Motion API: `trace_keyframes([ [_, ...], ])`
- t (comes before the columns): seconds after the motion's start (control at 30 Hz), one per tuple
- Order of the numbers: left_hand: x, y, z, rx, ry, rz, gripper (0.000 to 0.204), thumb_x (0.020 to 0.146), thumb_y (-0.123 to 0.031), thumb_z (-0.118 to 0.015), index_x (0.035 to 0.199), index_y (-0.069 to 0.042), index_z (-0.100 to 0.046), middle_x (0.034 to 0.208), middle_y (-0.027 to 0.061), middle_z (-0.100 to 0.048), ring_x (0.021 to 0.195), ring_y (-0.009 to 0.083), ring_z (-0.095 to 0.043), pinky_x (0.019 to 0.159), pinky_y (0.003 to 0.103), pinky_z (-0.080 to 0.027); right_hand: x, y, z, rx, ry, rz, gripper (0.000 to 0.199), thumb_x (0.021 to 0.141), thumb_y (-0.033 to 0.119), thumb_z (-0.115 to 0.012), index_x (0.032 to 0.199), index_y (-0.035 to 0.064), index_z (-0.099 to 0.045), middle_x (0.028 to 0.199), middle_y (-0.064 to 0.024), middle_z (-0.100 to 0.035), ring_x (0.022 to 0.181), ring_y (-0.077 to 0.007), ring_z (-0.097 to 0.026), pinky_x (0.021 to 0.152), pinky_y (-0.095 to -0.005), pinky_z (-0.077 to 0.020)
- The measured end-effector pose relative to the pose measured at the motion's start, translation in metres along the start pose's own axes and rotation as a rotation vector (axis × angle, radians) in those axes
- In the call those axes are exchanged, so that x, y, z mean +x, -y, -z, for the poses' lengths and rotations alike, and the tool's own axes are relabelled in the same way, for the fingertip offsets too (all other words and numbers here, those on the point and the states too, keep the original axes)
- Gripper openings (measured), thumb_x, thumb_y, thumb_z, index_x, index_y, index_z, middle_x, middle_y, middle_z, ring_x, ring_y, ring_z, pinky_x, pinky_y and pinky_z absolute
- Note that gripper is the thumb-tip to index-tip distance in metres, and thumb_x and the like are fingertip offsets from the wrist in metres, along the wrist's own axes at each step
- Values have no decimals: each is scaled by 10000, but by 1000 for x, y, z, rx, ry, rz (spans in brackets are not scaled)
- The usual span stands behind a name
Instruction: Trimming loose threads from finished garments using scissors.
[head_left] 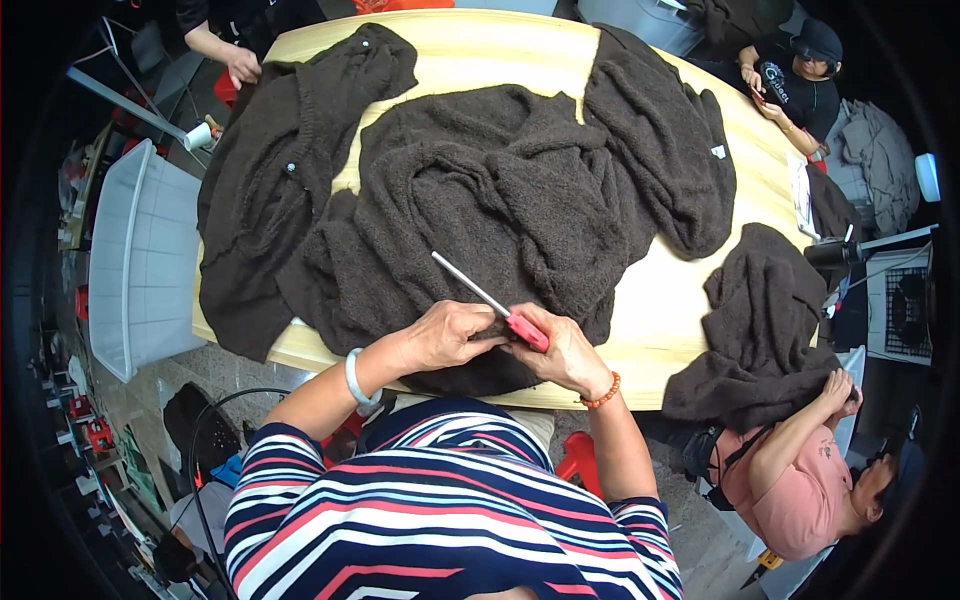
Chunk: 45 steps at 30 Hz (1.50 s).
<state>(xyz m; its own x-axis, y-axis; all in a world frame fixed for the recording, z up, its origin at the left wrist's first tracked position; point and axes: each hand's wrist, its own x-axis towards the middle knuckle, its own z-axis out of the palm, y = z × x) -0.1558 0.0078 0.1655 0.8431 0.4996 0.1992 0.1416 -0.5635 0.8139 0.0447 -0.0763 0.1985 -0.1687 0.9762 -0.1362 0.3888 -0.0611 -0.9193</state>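
Note:
A large dark brown knit garment lies bunched over the middle of the table, its near edge drawn toward me. My left hand is closed, pinching a bit of that knit between thumb and fingers. Close beside it, my right hand is shut around the red handle of a slim metal-shafted tool; the shaft points up and left over the garment. The exact kind of tool is not clear. Fingertips of both hands meet at the fabric edge, where the detail is hidden.
A buttoned brown cardigan covers the left of the pale wooden table; another brown knit lies at right. A person in pink handles a brown knit. Other people are at the far corners. A white bin stands left.

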Motion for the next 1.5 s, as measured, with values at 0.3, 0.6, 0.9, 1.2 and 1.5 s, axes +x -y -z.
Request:
trace_keyframes([
  [0.3,-3,41,78,521,-423,164,240,610,39,-568,819,-63,-626,789,98,-621,788,328,-608,686,402,-461,-33,-1,57,78,-384,-152,121,854,86,-685,882,10,-594,640,-26,-487,611,-94,-428,574,-272,-406],
  [0.6,2,68,176,-445,-513,360,254,745,134,-451,860,-15,-620,832,33,-634,797,106,-597,766,239,-474,-73,6,88,214,-354,-235,130,873,91,-685,900,5,-590,742,28,-543,688,-62,-477,632,-231,-409],
  [0.9,122,65,150,953,-642,238,277,775,45,-496,983,-10,-669,966,148,-665,909,305,-637,816,380,-507,-34,-105,89,380,-404,-402,230,873,187,-701,949,-4,-599,710,9,-576,649,-71,-537,595,-237,-452],
  [1.2,105,50,-123,575,228,-15,717,804,-364,-711,1435,-210,-407,1469,142,-379,1395,366,-286,1098,655,-163,-44,-123,80,-84,-498,-392,251,882,288,-670,993,67,-626,760,-142,-663,697,-305,-648,664,-413,-506],
  [1.5,98,73,-139,628,353,-2,668,827,-370,-684,1430,-285,-410,1561,42,-248,1403,375,-243,1029,766,-143,-134,-65,89,-588,-115,-740,306,882,381,-627,945,83,-659,746,-210,-657,769,-403,-653,709,-479,-514],
])
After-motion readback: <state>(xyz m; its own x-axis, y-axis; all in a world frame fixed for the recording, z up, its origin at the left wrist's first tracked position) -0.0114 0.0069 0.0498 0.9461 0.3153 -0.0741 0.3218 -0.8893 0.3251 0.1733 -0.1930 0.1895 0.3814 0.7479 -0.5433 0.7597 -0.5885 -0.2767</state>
